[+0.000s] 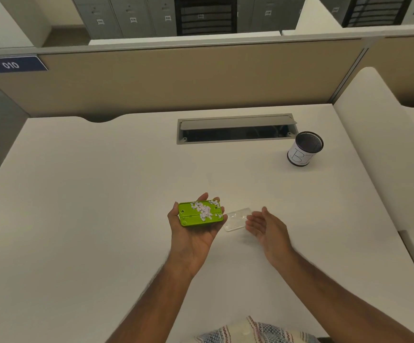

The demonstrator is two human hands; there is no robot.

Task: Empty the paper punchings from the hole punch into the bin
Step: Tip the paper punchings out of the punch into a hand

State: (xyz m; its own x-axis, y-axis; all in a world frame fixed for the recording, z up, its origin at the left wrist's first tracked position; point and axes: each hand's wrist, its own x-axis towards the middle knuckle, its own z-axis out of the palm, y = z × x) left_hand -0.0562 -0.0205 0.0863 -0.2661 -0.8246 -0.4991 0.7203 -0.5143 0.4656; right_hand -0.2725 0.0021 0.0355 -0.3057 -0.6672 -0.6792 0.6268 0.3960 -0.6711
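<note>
Left hand [196, 233], centre frame, palm up, cradling the green hole punch [201, 214] flipped base-up; white paper punchings [202, 210] piled on its exposed underside. Right hand [265, 225] just right of it, fingers loosely spread, holding nothing. Clear plastic base cover [235, 219] lies on the white tabletop [89, 194] between the hands. Farther back, right: black mesh bin [305, 148] with paper label, upright. Cable tray [235, 129] behind, flap open.
</note>
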